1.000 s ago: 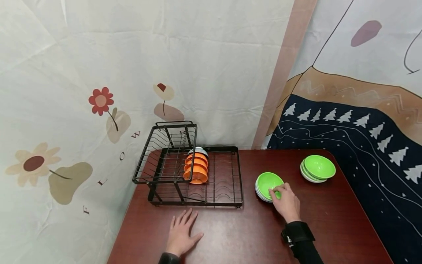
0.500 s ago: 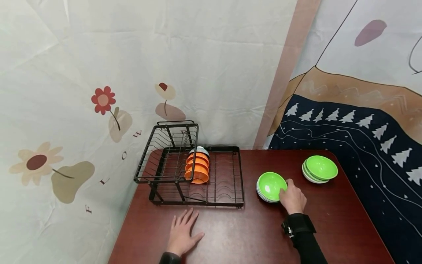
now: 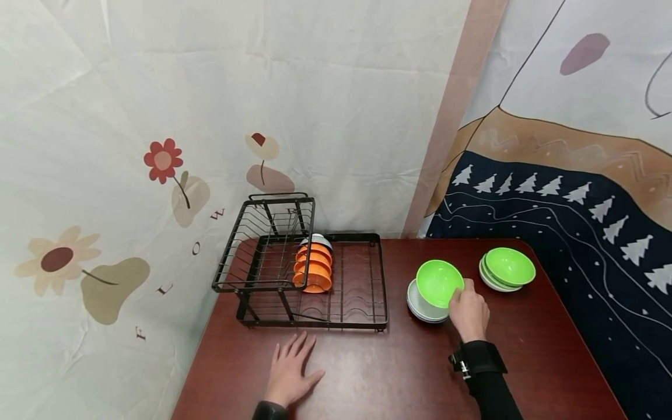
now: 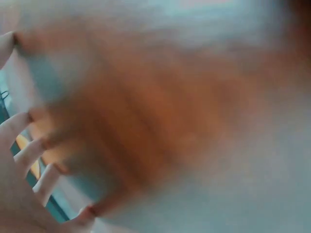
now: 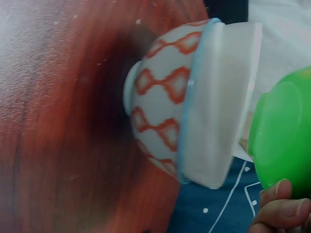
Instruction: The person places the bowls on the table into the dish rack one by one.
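My right hand (image 3: 469, 312) pinches the near right rim of a green bowl (image 3: 440, 282), which is lifted and tilted over a stack of white bowls (image 3: 423, 307). In the right wrist view a gap shows between the green bowl (image 5: 284, 128) and the white bowl (image 5: 223, 102) at the top of the stack. Beneath that one sits a bowl with a red pattern and a blue rim (image 5: 165, 92). With fingers spread, my left hand (image 3: 291, 373) rests on the table in front of the dish rack; the left wrist view is mostly blurred.
A black two-tier dish rack (image 3: 379, 280) stands at the back left. Orange bowls (image 3: 314, 273) stand on edge in its lower tier, with a whitish bowl (image 3: 319, 239) behind them. Another stack topped by a green bowl (image 3: 509, 266) sits at the table's (image 3: 530, 350) back right.
My right hand has shifted from inside the green bowl to its right rim and raised it off the white bowls, tilting it. The left hand has stayed put.
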`<action>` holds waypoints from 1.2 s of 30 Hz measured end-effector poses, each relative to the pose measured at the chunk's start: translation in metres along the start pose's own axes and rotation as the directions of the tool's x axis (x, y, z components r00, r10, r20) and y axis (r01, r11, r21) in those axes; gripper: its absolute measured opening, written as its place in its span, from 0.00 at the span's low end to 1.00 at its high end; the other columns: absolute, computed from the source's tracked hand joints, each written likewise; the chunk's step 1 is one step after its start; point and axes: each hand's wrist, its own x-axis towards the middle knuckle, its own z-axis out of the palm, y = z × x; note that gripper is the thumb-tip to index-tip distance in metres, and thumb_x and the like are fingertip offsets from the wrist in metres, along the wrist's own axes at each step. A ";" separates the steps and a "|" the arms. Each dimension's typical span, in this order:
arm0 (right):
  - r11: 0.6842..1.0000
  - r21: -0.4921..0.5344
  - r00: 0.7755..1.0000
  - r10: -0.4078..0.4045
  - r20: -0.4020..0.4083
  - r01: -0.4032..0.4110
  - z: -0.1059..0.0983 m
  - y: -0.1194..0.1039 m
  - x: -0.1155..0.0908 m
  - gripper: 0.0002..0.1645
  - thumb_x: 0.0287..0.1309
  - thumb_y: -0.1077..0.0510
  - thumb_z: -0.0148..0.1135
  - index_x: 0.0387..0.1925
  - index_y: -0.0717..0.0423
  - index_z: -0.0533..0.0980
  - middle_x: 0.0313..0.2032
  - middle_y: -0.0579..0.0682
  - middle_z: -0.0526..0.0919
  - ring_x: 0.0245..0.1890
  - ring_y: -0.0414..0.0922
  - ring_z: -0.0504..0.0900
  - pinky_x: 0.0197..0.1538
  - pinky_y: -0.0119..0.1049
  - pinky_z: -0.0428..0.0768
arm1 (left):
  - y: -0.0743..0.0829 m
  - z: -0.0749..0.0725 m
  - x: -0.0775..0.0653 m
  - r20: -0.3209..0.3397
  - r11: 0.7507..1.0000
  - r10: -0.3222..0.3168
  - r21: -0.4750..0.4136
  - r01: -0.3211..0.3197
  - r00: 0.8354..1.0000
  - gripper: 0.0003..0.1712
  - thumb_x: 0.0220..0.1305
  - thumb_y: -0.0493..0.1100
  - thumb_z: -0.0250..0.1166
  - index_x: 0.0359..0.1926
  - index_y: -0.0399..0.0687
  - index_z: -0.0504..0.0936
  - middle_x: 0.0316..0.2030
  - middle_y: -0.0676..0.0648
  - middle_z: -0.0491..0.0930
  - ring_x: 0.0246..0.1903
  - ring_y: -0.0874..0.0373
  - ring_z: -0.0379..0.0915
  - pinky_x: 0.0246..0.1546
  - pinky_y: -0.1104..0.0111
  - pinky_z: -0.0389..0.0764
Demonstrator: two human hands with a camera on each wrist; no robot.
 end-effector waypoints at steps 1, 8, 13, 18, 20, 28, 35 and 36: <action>1.000 0.010 1.000 -0.001 -0.007 0.001 -0.001 -0.001 -0.001 0.25 0.80 0.59 0.45 0.68 0.71 0.69 0.54 0.84 0.82 0.51 0.82 0.82 0.50 0.73 0.79 | 0.001 -0.001 0.000 -0.009 1.000 0.006 -0.004 -0.006 1.000 0.49 0.65 0.71 0.74 0.80 0.56 0.75 0.81 0.41 0.72 0.80 0.34 0.65 0.81 0.26 0.59; 0.997 0.050 0.999 -0.050 -0.010 0.051 0.001 -0.010 -0.005 0.24 0.80 0.61 0.46 0.67 0.74 0.70 0.52 0.85 0.83 0.49 0.82 0.83 0.49 0.73 0.79 | 0.036 -0.019 0.000 -0.116 0.984 0.153 -0.077 -0.163 0.981 0.36 0.73 0.59 0.72 0.75 0.49 0.80 0.69 0.38 0.83 0.68 0.32 0.81 0.69 0.32 0.79; 0.991 0.066 0.993 -0.115 -0.010 0.116 0.007 -0.025 -0.013 0.22 0.79 0.63 0.48 0.66 0.73 0.71 0.47 0.85 0.84 0.44 0.81 0.84 0.46 0.72 0.80 | 0.082 -0.037 0.016 -0.253 0.916 0.299 -0.194 -0.351 0.920 0.32 0.76 0.49 0.71 0.76 0.49 0.78 0.62 0.42 0.87 0.60 0.44 0.87 0.64 0.42 0.87; 0.968 0.110 0.973 -0.217 -0.077 0.225 0.023 -0.045 -0.023 0.19 0.74 0.65 0.52 0.60 0.72 0.76 0.40 0.81 0.86 0.38 0.79 0.85 0.40 0.72 0.80 | 0.120 -0.048 0.049 -0.260 0.793 0.311 -0.459 -0.400 0.914 0.32 0.84 0.49 0.62 0.81 0.46 0.70 0.63 0.41 0.86 0.50 0.49 0.89 0.52 0.63 0.92; 0.952 0.116 0.955 -0.270 -0.126 0.284 0.037 -0.046 -0.025 0.17 0.71 0.65 0.54 0.56 0.70 0.78 0.36 0.78 0.87 0.35 0.77 0.85 0.37 0.70 0.80 | 0.131 -0.050 0.061 -0.212 0.724 0.298 -0.586 -0.365 0.931 0.33 0.86 0.51 0.59 0.83 0.45 0.66 0.64 0.38 0.84 0.50 0.46 0.89 0.48 0.68 0.92; 0.873 0.131 0.878 -0.446 -0.173 0.469 0.068 -0.060 -0.037 0.14 0.70 0.66 0.56 0.53 0.69 0.79 0.31 0.69 0.89 0.28 0.69 0.86 0.29 0.61 0.80 | 0.157 -0.046 0.086 -0.068 0.596 0.209 -0.782 -0.182 0.976 0.27 0.82 0.36 0.55 0.76 0.39 0.67 0.39 0.39 0.82 0.24 0.57 0.80 0.33 0.46 0.92; 0.891 0.119 0.896 -0.420 -0.147 0.438 0.058 -0.075 -0.050 0.15 0.68 0.71 0.58 0.54 0.72 0.78 0.32 0.72 0.89 0.31 0.71 0.87 0.35 0.65 0.83 | 0.160 -0.041 0.090 -0.081 0.608 0.149 -0.778 -0.156 0.985 0.24 0.74 0.30 0.54 0.69 0.38 0.71 0.33 0.44 0.80 0.19 0.62 0.74 0.23 0.59 0.87; 0.890 0.118 0.894 -0.421 -0.153 0.440 0.058 -0.075 -0.050 0.15 0.68 0.70 0.57 0.54 0.71 0.78 0.32 0.71 0.89 0.30 0.71 0.87 0.35 0.67 0.82 | 0.161 -0.041 0.089 -0.083 0.600 0.147 -0.785 -0.155 0.986 0.25 0.74 0.29 0.54 0.69 0.38 0.71 0.33 0.43 0.81 0.18 0.60 0.75 0.22 0.60 0.87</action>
